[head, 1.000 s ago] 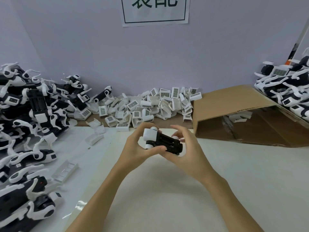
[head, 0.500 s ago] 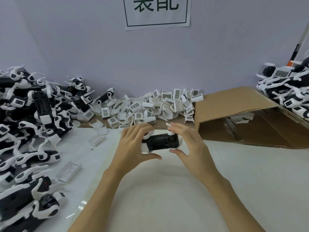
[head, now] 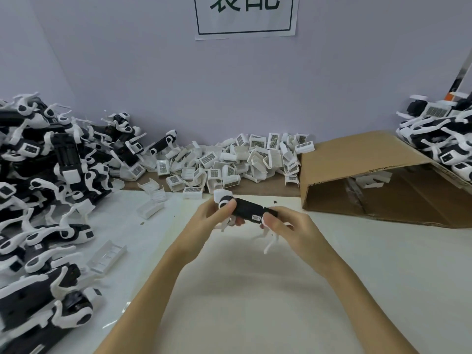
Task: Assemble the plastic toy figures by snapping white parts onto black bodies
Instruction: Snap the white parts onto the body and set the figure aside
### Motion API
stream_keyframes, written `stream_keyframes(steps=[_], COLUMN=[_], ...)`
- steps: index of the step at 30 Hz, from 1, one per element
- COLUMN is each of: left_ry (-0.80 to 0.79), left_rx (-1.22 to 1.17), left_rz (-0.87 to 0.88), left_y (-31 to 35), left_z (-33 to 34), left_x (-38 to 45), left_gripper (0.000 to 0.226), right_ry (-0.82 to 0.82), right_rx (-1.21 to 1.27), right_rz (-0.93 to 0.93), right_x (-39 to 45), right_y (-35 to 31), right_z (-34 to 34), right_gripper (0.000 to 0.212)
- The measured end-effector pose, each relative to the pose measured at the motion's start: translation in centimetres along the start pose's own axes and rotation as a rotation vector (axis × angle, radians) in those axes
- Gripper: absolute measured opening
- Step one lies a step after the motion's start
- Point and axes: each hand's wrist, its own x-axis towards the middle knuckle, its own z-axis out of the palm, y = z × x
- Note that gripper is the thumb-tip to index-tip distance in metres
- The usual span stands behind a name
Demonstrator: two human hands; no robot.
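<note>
Right now I hold one toy (head: 249, 209) in both hands, lifted above the white table (head: 255, 290) near its middle. My left hand (head: 208, 221) grips the toy's left end, thumb curled over a white joint, fingers wrapped beneath. My right hand (head: 288, 226) pinches the right end of the black body, thumb on top beside a small label. White legs (head: 269, 241) hang below the body between my palms; they are blurred, so I cannot tell how they attach.

Just behind my hands, along the wall (head: 229, 85), lies a heap of white parts (head: 229, 162), many with barcode stickers. A few loose white pieces (head: 150, 208) sit on the table to the left of my hands. Further left, a big pile of black-and-white figures (head: 43, 187) runs along the table's edge. To the right, a cardboard box (head: 357, 159) lies on its side, open toward me. Another stack of figures (head: 441, 139) rests at the far right. A paper sign (head: 245, 16) hangs on the wall above.
</note>
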Motion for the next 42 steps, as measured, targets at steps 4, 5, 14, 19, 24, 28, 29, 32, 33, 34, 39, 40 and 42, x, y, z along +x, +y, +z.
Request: stream_keyframes(steps=[4,5,14,19,24,28,29,32,33,34,39,40,42], left_ry=[-0.053,-0.056,-0.036,0.220,0.675,0.830,0.851,0.868,0.867,0.865,0.838,0.828,0.808], left_rx=[-0.042,-0.057,-0.178,-0.321,-0.408,-0.395,-0.408,-0.460,-0.461,-0.455,-0.455,-0.452,-0.433], left_rz=[-0.053,-0.065,-0.220,-0.168,-0.183,-0.204,-0.199,-0.172,-0.179,-0.190,-0.217,-0.221,-0.232], left_y=[-0.3,-0.3,-0.3,-0.8,-2.7,-4.0,-4.3,-4.8,-5.0,-5.1,-5.0,-5.0,-4.9], left_z=[0.5,0.5,1.6,1.3,0.0,-1.1,-1.3,-1.4,-1.4,-1.4,-1.6,-1.6,-1.8], left_x=[0.0,0.1,0.7,1.2,2.1,2.5,2.5,2.9,3.0,3.1,3.4,3.5,3.4], left_gripper=[0.071,0.071,0.076,0.084,0.065,0.061,0.061,0.068,0.068,0.066,0.060,0.060,0.060], right_ry=[0.096,0.096,0.147,0.214,0.169,0.038,0.018,-0.018,-0.046,-0.080,0.070,0.090,0.109], right_rx=[0.081,0.074,0.033,0.242,-0.321,-0.610,-0.648,-0.810,-0.896,-0.977,-1.130,-1.132,-1.044], right_rz=[0.076,0.095,0.242,0.292,0.142,0.020,-0.007,-0.019,-0.017,-0.023,-0.103,-0.123,-0.139], right_x=[0.0,0.0,0.2,1.5,6.1,10.9,12.1,15.6,16.6,17.3,18.2,17.9,16.9], right_y=[-0.1,0.1,0.6,1.6,3.2,3.7,3.7,3.9,4.0,4.2,5.2,5.3,5.3], right_z=[1.0,1.1,1.5,2.4,4.2,5.4,5.7,6.4,6.6,6.9,7.9,7.8,7.3], right_gripper=[0.048,0.053,0.069,0.049,0.027,0.055,0.065,0.091,0.097,0.098,0.059,0.052,0.039])
